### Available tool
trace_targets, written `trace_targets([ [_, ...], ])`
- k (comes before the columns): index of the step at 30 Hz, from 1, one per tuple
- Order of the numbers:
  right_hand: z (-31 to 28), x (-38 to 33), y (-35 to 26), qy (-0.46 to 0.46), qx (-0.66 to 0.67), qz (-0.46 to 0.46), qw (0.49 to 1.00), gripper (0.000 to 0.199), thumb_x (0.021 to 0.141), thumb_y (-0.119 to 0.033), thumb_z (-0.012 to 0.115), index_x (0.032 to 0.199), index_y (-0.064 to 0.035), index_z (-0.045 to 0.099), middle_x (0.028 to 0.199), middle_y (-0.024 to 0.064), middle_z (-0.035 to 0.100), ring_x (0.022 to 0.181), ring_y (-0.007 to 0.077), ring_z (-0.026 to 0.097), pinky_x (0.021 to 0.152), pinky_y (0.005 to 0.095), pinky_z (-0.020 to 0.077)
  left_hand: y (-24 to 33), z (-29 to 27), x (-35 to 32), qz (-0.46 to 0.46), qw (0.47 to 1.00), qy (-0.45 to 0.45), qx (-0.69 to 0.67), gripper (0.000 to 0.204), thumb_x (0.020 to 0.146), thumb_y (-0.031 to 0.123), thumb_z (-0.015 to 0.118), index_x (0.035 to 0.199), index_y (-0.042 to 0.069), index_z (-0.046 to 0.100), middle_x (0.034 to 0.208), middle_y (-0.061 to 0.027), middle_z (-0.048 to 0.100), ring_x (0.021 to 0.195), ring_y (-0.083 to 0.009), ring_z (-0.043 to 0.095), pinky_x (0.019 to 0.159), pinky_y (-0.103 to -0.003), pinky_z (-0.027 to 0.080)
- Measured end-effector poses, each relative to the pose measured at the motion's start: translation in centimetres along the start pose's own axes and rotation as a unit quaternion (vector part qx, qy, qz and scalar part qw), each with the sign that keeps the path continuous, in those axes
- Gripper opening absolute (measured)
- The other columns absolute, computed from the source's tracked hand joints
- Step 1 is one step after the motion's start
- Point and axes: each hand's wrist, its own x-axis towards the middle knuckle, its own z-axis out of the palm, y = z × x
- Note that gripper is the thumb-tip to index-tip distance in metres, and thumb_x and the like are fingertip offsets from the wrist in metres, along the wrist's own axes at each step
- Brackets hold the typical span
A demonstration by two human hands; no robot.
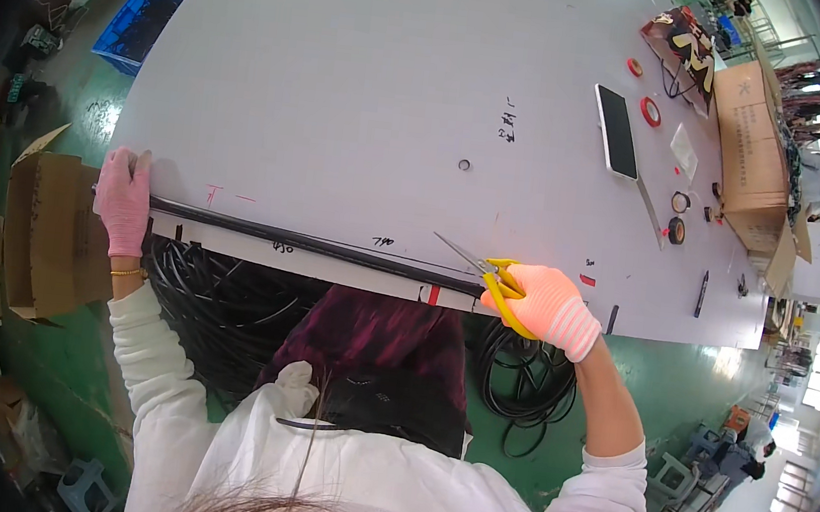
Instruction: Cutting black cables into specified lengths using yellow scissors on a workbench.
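Note:
A long black cable or tube bundle (pixel 312 242) lies along the near edge of the grey table (pixel 346 99), running from one hand to the other. At the table's left corner, my left hand (pixel 124 204) in a pink glove is closed over the bundle's left end. My right hand (pixel 554 309), in a striped pink-orange glove, is closed on yellow-handled scissors (pixel 503 294), whose blades point up and left over the table. The bundle's right end reaches this hand; the fingers hide whether they pinch it too. Handwritten marks and a strip of red tape (pixel 434 296) line the edge.
Coils of black cable (pixel 527 378) hang or lie below the near edge. On the right are a white tablet-like device (pixel 616 133), tape rolls (pixel 651 111), a pen (pixel 702 294) and a cardboard box (pixel 756 152). A blue crate (pixel 145 23) and open carton (pixel 63 230) stand left.

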Motion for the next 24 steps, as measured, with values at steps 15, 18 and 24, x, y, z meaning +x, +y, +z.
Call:
trace_targets([
  [15,-1.6,1.6,-2.3,-0.077,-0.164,0.126,0.975,0.044,0.089,-0.048,0.065,0.118,-0.0145,0.069,0.094,0.0116,0.075,0.085,0.0338,0.07,0.076,0.04,0.056,0.5,-0.3,0.5,-0.012,0.999,-0.016,0.032,0.028,0.098,0.028,0.06,0.09,0.003,0.051,0.092,-0.0131,0.059,0.087,-0.0353,0.058,0.078,-0.047,0.046],
  [18,-1.8,1.9,-2.1,-0.082,-0.151,0.117,0.978,0.047,0.09,-0.051,0.063,0.123,-0.0176,0.068,0.098,0.0093,0.075,0.089,0.0324,0.07,0.078,0.0393,0.0559,0.9,-0.7,0.4,-0.036,0.997,-0.034,0.064,0.026,0.098,0.03,0.059,0.094,0.005,0.057,0.094,-0.012,0.061,0.087,-0.0343,0.059,0.08,-0.046,0.048],
  [24,-2.3,1.7,-1.8,-0.1,-0.149,0.118,0.977,0.05,0.089,-0.055,0.06,0.119,-0.0161,0.07,0.101,0.0104,0.074,0.092,0.0322,0.07,0.08,0.0401,0.0562,22.1,-2.8,-7.7,0.255,0.944,-0.102,-0.182,0.031,0.077,0.01,0.072,0.107,0.012,0.067,0.103,-0.0095,0.063,0.107,-0.0295,0.058,0.095,-0.043,0.045],
])
